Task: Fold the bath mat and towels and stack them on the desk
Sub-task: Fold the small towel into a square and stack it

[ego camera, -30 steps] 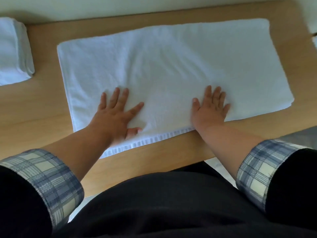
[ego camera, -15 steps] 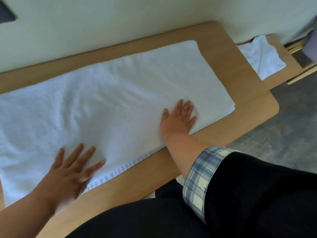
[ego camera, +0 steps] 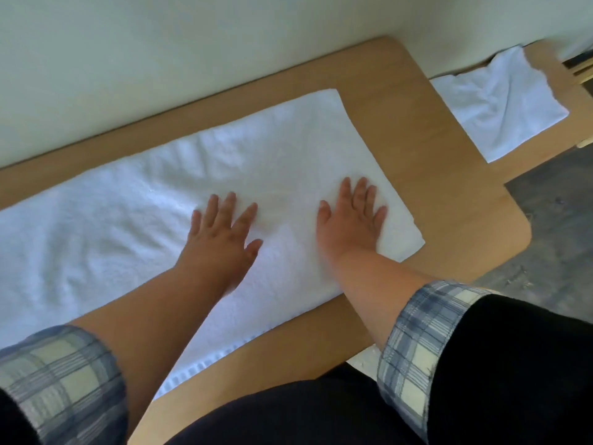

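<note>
A long white towel point(ego camera: 128, 220) is spread flat along the wooden counter point(ego camera: 449, 194), its far edge lying near the pale wall point(ego camera: 192, 59) and its left part cut off by the frame. A ribbed band is seen along its near edge, and soft creases are seen across its middle. At the right end the cloth appears to be more than one layer thick.

Both hands are laid palm-down on the right part of the towel. The left hand point(ego camera: 221, 239) is pressed flat with its fingers straight and slightly spread, and nothing is gripped by it. The right hand point(ego camera: 351, 226) is placed just beside the towel's right near corner, fingers likewise straight and held closer together, with nothing held. A strip of bare towel is left between the two hands.

Checked cuffs are seen turned back on the left sleeve point(ego camera: 61, 380) and the right sleeve point(ego camera: 423, 342), over dark clothing.

A smaller white cloth point(ego camera: 503, 104), loosely rumpled, is laid on a wooden surface past the counter's right end, well apart from the towel; whether that surface is joined to the counter cannot be told. Grey floor point(ego camera: 552, 226) is shown at the right.
</note>
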Demonstrator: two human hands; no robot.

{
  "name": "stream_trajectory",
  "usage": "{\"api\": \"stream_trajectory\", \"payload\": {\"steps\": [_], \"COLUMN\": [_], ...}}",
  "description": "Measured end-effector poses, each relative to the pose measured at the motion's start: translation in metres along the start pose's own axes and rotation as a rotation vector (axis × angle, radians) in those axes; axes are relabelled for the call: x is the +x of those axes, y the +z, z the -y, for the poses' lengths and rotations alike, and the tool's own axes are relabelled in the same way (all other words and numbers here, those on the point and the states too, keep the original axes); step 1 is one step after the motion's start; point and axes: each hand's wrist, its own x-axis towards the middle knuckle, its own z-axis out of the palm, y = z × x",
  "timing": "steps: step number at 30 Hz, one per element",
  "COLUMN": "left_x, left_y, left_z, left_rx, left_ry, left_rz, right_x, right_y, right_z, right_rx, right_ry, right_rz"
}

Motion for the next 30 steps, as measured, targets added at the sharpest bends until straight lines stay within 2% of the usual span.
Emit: {"api": "stream_trajectory", "payload": {"steps": [2, 4, 7, 12, 18, 22, 26, 30], "left_x": [0.027, 0.048, 0.083, 0.146, 0.203, 0.233, 0.241, 0.197], "left_y": [0.000, -0.005, -0.017, -0.031, -0.039, -0.047, -0.053, -0.052], "left_z": [-0.009, -0.013, -0.019, -0.046, -0.118, -0.151, -0.162, -0.143], "left_rx": [-0.011, -0.025, -0.043, -0.023, 0.004, 0.017, -0.001, -0.192], "left_ry": [-0.064, -0.091, -0.119, -0.122, 0.044, 0.059, 0.068, 0.188], "left_rz": [0.021, 0.006, -0.041, -0.067, -0.106, -0.109, -0.109, -0.132], "right_x": [0.005, 0.005, 0.000, 0.001, 0.000, 0.000, 0.002, 0.014], "right_y": [-0.007, -0.009, -0.006, -0.005, -0.005, -0.004, -0.011, -0.039], "right_z": [-0.028, -0.043, -0.051, -0.052, -0.050, -0.051, -0.054, -0.072], "right_rx": [0.001, -0.033, -0.091, -0.097, -0.090, -0.074, 0.002, 0.195], "right_ry": [0.051, 0.010, -0.072, -0.095, -0.096, -0.095, -0.133, -0.098], "right_rz": [0.013, 0.037, 0.022, -0.003, -0.006, -0.040, 0.009, 0.100]}}
